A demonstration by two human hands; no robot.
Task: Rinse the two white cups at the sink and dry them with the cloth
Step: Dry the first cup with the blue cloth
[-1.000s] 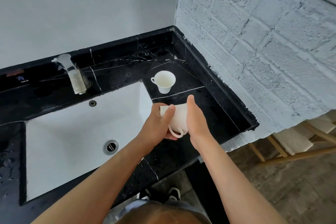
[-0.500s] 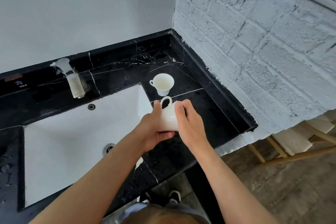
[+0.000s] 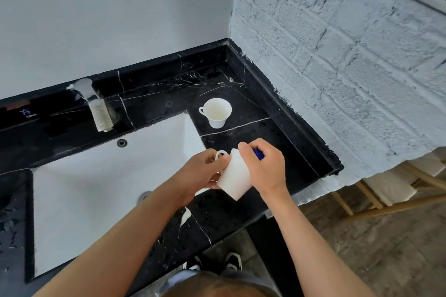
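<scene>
I hold one white cup (image 3: 235,181) tilted over the black counter (image 3: 284,147), just right of the sink, with its base towards me. My left hand (image 3: 205,169) grips it at the handle side. My right hand (image 3: 265,166) is curled over its far end, and a small bit of blue cloth (image 3: 258,154) shows past the fingers; the rest of the cloth is hidden. The second white cup (image 3: 217,113) stands upright on the counter further back, handle to the left, apart from both hands.
A white sink basin (image 3: 84,188) lies to the left, with a metal tap (image 3: 96,106) behind it. A white brick wall (image 3: 337,67) closes the counter's right side. Wooden furniture legs (image 3: 398,200) stand on the floor to the right.
The cup has been turned in my hands, with its handle swinging from near me to the far side, then left. My right hand has shifted over the cup's far end, and the blue cloth now shows.
</scene>
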